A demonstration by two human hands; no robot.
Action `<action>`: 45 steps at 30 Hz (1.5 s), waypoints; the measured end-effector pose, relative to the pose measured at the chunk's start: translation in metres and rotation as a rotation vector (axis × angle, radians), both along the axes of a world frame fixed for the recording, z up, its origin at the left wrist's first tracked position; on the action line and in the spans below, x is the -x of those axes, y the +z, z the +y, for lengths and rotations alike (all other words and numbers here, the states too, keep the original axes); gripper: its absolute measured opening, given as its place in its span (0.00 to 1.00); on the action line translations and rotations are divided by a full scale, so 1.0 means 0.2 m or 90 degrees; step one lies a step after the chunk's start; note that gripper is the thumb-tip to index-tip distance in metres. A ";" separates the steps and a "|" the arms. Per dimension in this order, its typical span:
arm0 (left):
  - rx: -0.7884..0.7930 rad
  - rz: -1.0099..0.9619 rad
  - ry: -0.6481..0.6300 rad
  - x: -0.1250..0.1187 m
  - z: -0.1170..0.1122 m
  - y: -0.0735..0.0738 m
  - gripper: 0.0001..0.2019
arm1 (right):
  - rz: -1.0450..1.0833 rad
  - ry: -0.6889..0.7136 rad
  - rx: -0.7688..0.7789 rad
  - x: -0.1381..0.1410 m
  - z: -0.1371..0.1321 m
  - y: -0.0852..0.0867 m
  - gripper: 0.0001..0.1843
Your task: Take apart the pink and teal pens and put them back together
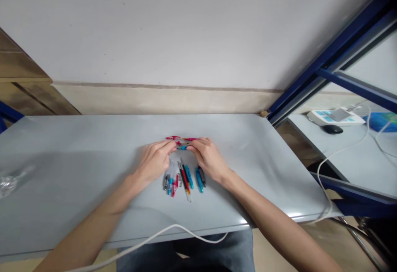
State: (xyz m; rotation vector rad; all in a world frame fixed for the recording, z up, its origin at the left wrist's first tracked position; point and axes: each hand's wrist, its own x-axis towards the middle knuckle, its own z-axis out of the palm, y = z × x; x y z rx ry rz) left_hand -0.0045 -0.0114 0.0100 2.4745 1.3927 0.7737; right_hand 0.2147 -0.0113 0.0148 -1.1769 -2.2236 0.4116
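Observation:
My left hand [156, 159] and my right hand [209, 156] are close together over the middle of the table. Their closed fingertips pinch the two ends of a blue pen [182, 148]. Just beyond lie red pen pieces [173, 137], partly behind my fingers. Nearer to me, below my left hand, are clear pen barrels [173, 168] with dark, blue and red ends. Beside them sit slim ink refills [184, 180] and a blue pen part [189, 176]. A blue pen part [199, 180] and a dark one [202, 177] lie under my right wrist.
The grey table [77, 139] meets a wall. A white cable [173, 225] crosses its front edge. Crumpled clear plastic [8, 185] lies at the far left. Beyond a blue metal frame [319, 57] on the right are a black mouse [332, 129] and a white device [319, 117].

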 end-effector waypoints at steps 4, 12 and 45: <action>0.081 0.035 0.042 0.00 -0.01 -0.01 0.13 | 0.057 -0.012 -0.046 0.01 -0.02 -0.02 0.10; 0.061 0.072 0.051 0.00 0.00 -0.01 0.13 | 0.043 0.027 -0.024 0.02 -0.01 0.00 0.12; -0.076 0.148 0.038 -0.06 -0.03 0.01 0.13 | -0.164 0.044 -0.102 0.07 -0.05 0.01 0.20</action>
